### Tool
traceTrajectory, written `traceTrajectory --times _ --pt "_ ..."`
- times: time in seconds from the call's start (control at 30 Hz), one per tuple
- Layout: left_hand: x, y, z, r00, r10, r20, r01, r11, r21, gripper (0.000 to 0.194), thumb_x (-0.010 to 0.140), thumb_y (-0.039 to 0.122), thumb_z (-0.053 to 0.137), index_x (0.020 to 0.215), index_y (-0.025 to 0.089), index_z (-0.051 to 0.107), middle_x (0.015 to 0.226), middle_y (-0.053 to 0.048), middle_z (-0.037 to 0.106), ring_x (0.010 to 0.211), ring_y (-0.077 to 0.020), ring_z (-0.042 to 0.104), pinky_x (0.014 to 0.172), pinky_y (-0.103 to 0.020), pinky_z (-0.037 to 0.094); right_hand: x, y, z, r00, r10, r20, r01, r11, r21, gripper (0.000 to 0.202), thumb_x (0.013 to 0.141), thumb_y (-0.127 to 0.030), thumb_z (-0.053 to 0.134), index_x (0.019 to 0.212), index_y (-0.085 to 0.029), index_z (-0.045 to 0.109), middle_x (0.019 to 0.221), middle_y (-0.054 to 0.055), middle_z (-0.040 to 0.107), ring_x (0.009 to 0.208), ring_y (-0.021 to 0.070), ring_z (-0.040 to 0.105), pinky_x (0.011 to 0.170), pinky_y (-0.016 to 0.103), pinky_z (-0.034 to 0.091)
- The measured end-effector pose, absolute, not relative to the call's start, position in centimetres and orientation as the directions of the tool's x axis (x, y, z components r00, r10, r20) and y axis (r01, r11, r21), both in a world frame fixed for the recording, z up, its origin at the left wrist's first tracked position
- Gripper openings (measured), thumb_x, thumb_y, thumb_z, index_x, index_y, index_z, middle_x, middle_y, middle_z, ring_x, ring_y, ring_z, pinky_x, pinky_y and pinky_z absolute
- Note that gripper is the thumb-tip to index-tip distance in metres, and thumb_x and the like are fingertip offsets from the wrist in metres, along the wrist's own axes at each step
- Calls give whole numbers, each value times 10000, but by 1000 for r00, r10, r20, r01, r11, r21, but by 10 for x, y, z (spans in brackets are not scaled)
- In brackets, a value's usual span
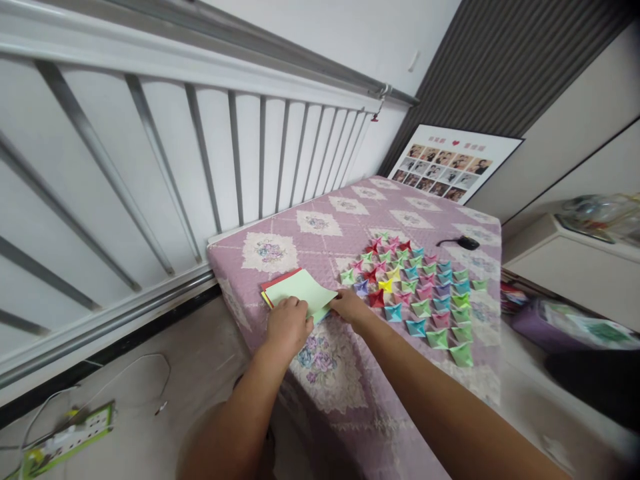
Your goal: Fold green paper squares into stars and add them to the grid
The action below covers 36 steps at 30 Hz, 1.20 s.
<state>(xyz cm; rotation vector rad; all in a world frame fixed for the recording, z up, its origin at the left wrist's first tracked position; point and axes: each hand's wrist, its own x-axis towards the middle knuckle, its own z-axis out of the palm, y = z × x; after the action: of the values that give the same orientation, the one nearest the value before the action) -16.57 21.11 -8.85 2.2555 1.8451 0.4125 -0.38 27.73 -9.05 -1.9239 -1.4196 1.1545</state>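
A stack of coloured paper [305, 287] lies near the left edge of the cloth-covered table, pale green on top, with red and yellow edges showing at its left side. My left hand [290, 320] rests on the stack's near edge, its fingers bent together against the paper. At the right corner of the top sheet, my right hand [346, 305] pinches the slightly raised paper. To the right, several small folded paper pieces [421, 308] in green, blue, pink, red, yellow and purple stand in rows.
The purple floral tablecloth [370, 217] spreads beneath everything. A black object with a cord [469, 243] sits at the right. Behind leans a photo board [440, 163]; a white railing [275, 147] borders the left. A power strip [70, 443] lies on the floor.
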Motion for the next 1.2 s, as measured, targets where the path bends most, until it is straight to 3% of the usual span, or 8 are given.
traceTrajectory --times 0.27,0.43,0.6,0.83,1.2 --pt "-166 211 -89 210 976 66 922 -220 319 249 826 123 467 1027 197 593 1039 -88 582 1003 -238 521 877 -353 429 -12 273 -89 49 923 -383 459 -361 -812 104 724 -171 570 826 -160 591 438 -31 550 385 94 486 363 169 271" --pt "-167 211 -88 183 980 76 922 -198 333 286 880 129 392 1062 205 599 1057 -82 600 995 -226 534 859 -329 440 -14 269 -91 35 925 -379 405 -360 -841 164 719 -131 549 875 -157 595 477 -30 564 412 96 515 375 163 326" --pt "-171 210 -86 84 991 108 928 -117 353 382 905 143 376 1253 220 515 1206 -79 589 1071 -219 521 922 -320 414 -14 271 -90 83 920 -382 314 -388 -867 250 733 -153 558 979 -191 577 550 -47 576 436 78 526 413 157 393" --pt "-177 211 -91 57 986 157 922 -113 370 401 911 151 376 1291 199 496 1280 -85 557 1129 -233 488 967 -340 383 9 273 -80 146 918 -369 198 -392 -898 230 733 -156 566 961 -187 573 573 -51 564 424 63 500 413 160 417" --pt "-161 203 -88 173 983 69 934 -186 304 355 894 116 373 1194 182 550 1185 -120 572 1048 -263 505 831 -379 453 111 273 -22 383 900 -207 95 -261 -961 126 771 -107 540 858 -198 538 527 -55 518 389 56 462 361 125 384"
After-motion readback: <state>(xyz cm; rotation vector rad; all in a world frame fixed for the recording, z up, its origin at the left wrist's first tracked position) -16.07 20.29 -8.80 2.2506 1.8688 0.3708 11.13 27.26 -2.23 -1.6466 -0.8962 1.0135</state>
